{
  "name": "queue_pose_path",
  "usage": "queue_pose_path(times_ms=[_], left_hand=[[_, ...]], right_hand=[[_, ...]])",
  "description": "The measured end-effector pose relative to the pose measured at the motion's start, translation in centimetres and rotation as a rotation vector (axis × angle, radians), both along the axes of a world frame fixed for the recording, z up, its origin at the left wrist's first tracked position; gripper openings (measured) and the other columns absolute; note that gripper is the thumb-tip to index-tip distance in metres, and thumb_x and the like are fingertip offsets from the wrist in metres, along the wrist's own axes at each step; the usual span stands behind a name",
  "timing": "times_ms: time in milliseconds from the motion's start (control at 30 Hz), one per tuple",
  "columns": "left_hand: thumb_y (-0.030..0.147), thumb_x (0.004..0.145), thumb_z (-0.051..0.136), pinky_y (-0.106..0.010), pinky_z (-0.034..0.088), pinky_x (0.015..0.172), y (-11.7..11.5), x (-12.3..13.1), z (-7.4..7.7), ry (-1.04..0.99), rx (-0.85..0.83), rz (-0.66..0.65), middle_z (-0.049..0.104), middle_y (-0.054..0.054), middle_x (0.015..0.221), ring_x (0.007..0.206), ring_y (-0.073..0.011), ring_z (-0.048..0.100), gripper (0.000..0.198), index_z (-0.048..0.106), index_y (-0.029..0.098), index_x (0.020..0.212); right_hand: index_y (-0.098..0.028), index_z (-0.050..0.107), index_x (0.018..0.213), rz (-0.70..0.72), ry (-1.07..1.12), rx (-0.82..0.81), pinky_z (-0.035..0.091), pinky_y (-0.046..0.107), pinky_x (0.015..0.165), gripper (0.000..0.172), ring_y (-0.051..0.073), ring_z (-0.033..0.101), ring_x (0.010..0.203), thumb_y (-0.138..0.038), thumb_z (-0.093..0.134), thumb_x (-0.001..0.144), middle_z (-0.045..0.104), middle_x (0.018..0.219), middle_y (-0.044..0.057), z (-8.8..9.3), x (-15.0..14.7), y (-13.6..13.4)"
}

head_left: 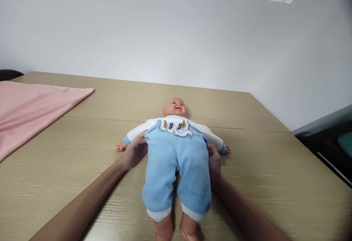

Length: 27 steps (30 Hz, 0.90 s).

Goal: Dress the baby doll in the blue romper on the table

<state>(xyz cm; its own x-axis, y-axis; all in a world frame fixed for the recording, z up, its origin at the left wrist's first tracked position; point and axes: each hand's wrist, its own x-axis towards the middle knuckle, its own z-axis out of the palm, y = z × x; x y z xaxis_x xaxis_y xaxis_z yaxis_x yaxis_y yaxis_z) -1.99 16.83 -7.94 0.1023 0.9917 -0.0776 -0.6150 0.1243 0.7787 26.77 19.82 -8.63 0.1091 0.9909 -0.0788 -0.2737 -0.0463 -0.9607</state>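
lower down, the doll runs out of view.

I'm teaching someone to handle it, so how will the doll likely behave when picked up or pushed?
The doll may yield around the body, as its blue outfit looks soft and fuzzy. The bare head looks smooth and shiny, so it could be slippery to grip. Lying on its back with arms spread, it seems unlikely to roll.
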Motion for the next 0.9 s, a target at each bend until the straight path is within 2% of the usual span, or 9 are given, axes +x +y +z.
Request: queue_pose_path(times_ms=[133, 267, 367, 433, 533, 667, 733, 800, 900], left_hand=[[0.045, 0.084, 0.085, -0.032, 0.051, 0.082, -0.5, 0.2, 0.6, 0.089, 0.036, 0.132, 0.073, -0.003, 0.095, 0.092, -0.0234, 0.067, 0.03, 0.07, 0.022, 0.098], [0.052, 0.086, 0.087, -0.031, 0.05, 0.087, -0.3, 0.6, 0.6, 0.133, 0.021, 0.178, 0.074, -0.003, 0.103, 0.096, -0.0218, 0.066, 0.038, 0.069, 0.023, 0.103], [0.055, 0.091, 0.082, -0.03, 0.048, 0.091, 0.2, 0.8, 0.1, 0.256, 0.039, 0.249, 0.074, -0.003, 0.106, 0.102, -0.0218, 0.065, 0.038, 0.071, 0.022, 0.105], [0.057, 0.094, 0.079, -0.029, 0.047, 0.092, 0.4, 0.8, -0.2, 0.373, 0.06, 0.344, 0.074, -0.003, 0.106, 0.103, -0.0214, 0.063, 0.039, 0.074, 0.022, 0.109], [0.058, 0.095, 0.077, -0.028, 0.045, 0.093, 0.5, 0.9, -0.1, 0.48, 0.126, 0.448, 0.073, -0.003, 0.104, 0.101, -0.0211, 0.061, 0.038, 0.074, 0.022, 0.109], [0.052, 0.096, 0.078, -0.028, 0.044, 0.087, 0.0, 0.9, 0.4, 0.547, 0.228, 0.533, 0.067, -0.001, 0.097, 0.093, -0.019, 0.057, 0.032, 0.071, 0.023, 0.105], [0.05, 0.096, 0.079, -0.028, 0.043, 0.083, -0.2, 0.9, 0.5, 0.567, 0.254, 0.551, 0.063, 0.0, 0.094, 0.088, -0.0183, 0.055, 0.029, 0.069, 0.023, 0.103], [0.05, 0.097, 0.078, -0.028, 0.043, 0.08, -0.3, 0.9, 0.4, 0.57, 0.265, 0.559, 0.063, 0.0, 0.094, 0.086, -0.0183, 0.055, 0.029, 0.068, 0.024, 0.104], [0.051, 0.099, 0.076, -0.029, 0.045, 0.083, -0.3, 0.8, 0.1, 0.561, 0.261, 0.565, 0.065, 0.0, 0.095, 0.088, -0.019, 0.059, 0.03, 0.065, 0.025, 0.11]], right_hand=[[-0.028, 0.062, 0.082, 0.023, -0.104, 0.049, 0.056, 0.038, 0.082, 0.012, 0.026, 0.063, 0.087, -0.039, 0.06, 0.077, 0.068, 0.084, 0.0, 0.4, -0.5, -0.3], [-0.025, 0.065, 0.099, 0.011, -0.265, 0.063, 0.053, 0.04, 0.095, 0.021, 0.027, 0.065, 0.101, -0.038, 0.064, 0.083, 0.071, 0.1, 0.004, -0.1, -0.6, -0.5], [-0.025, 0.062, 0.12, -0.067, -0.339, 0.108, 0.049, 0.046, 0.11, 0.04, 0.029, 0.064, 0.118, -0.035, 0.069, 0.082, 0.069, 0.123, 0.009, -0.3, -0.3, -1.0], [-0.025, 0.059, 0.129, -0.127, -0.447, 0.205, 0.046, 0.049, 0.115, 0.045, 0.029, 0.062, 0.124, -0.029, 0.067, 0.085, 0.065, 0.134, 0.01, 0.5, -0.2, -1.4], [-0.026, 0.06, 0.132, -0.122, -0.601, 0.423, 0.045, 0.048, 0.117, 0.038, 0.027, 0.061, 0.128, -0.025, 0.062, 0.094, 0.064, 0.139, 0.01, 4.0, -0.9, -1.4], [-0.024, 0.069, 0.113, 0.193, -0.78, 0.739, 0.053, 0.042, 0.103, 0.016, 0.025, 0.07, 0.109, -0.024, 0.056, 0.104, 0.075, 0.111, 0.007, 10.9, -5.0, 1.0], [-0.022, 0.071, 0.111, 0.382, -0.875, 0.823, 0.052, 0.042, 0.104, 0.017, 0.025, 0.071, 0.11, -0.02, 0.056, 0.103, 0.077, 0.112, 0.007, 13.4, -8.3, 3.4], [-0.021, 0.072, 0.113, 0.663, -0.965, 0.829, 0.055, 0.039, 0.101, 0.019, 0.024, 0.072, 0.113, -0.017, 0.057, 0.103, 0.079, 0.117, 0.007, 14.7, -11.9, 6.3], [-0.021, 0.071, 0.125, 1.109, -1.241, 0.784, 0.055, 0.037, 0.102, 0.03, 0.024, 0.072, 0.122, -0.011, 0.065, 0.098, 0.077, 0.133, 0.008, 14.5, -16.8, 10.3]])
